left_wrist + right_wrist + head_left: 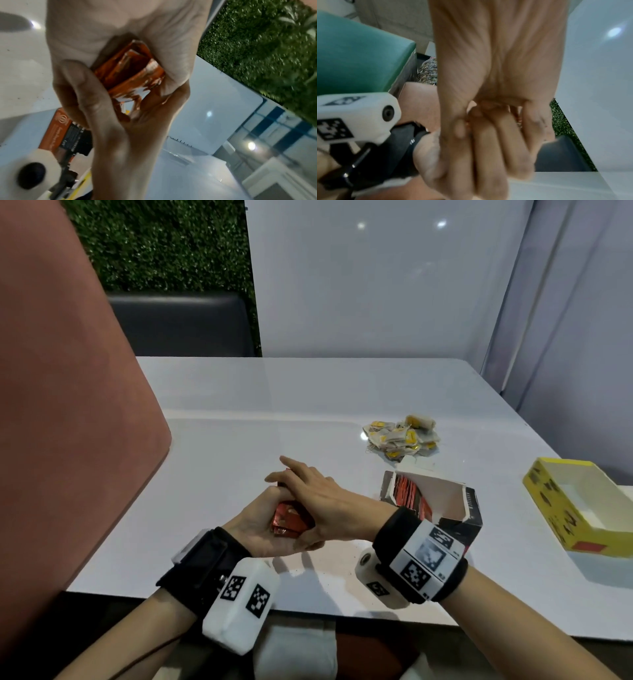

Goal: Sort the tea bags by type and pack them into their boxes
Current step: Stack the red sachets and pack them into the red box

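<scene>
Fingers (274, 477) of the left hand (255, 530) curl round a stack of red tea bags (291, 518); the right hand (320, 498) pinches it, fingers on top and thumb below.
The stack's long side runs along the left palm. Just right of the fingers, by the right wrist, the dark box (474, 510) stands open, partly filled; the right hand looks nearer. Beyond are a pile of yellow-tagged tea bags (400, 438) and, far right, a yellow box (548, 505).

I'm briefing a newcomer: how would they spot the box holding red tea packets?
On the white table, look just beside the right hand. The dark box stands there, top torn open. Unlike the yellow box further right, it holds red packets.
</scene>
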The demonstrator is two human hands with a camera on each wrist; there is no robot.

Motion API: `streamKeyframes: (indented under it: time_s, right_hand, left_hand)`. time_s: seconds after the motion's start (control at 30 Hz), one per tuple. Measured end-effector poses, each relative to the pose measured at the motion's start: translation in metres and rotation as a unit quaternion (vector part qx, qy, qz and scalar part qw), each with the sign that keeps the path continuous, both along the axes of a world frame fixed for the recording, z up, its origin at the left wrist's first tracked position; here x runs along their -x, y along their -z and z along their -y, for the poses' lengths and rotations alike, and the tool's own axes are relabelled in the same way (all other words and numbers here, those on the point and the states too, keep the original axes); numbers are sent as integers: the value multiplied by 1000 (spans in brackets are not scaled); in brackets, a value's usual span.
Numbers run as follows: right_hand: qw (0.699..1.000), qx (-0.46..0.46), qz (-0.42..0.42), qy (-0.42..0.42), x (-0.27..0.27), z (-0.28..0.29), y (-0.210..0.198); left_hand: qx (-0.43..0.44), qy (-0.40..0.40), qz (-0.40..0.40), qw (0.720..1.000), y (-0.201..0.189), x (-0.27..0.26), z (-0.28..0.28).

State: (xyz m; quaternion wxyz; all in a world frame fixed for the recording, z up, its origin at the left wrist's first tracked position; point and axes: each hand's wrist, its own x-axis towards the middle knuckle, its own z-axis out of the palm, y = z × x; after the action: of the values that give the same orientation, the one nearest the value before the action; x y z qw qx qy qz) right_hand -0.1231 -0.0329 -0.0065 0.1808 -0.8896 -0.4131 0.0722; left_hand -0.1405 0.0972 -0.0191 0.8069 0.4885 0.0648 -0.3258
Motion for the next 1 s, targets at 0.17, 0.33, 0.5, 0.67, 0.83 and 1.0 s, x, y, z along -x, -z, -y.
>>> streamKeyframes:
  time_s: [0.17,0.33,0.5,0.67,0.83,1.0]
  right_hand:
    - [993,-72,-94,5,5,17,-5]
    - [995,-81,-46,22,-2,58,-30]
    - [988,-129,45,76,-5,92,-46]
    - [977,-84,144,132,-14,152,-60]
    - [966,114,149,178,-10,174,-43]
    - [949,267,113,122,-11,162,-18]
  left_hand:
    - [-110,79,68,988,8,2,0]
    - [-247,197,211,925,-2,-7,13]
    - [-248,242,343,873,-31,-31,55]
    - [-354,224,367,831,-22,-52,79]
    - [-409,265,362,795,13,-63,91]
    - [-420,226,371,797,19,-64,94]
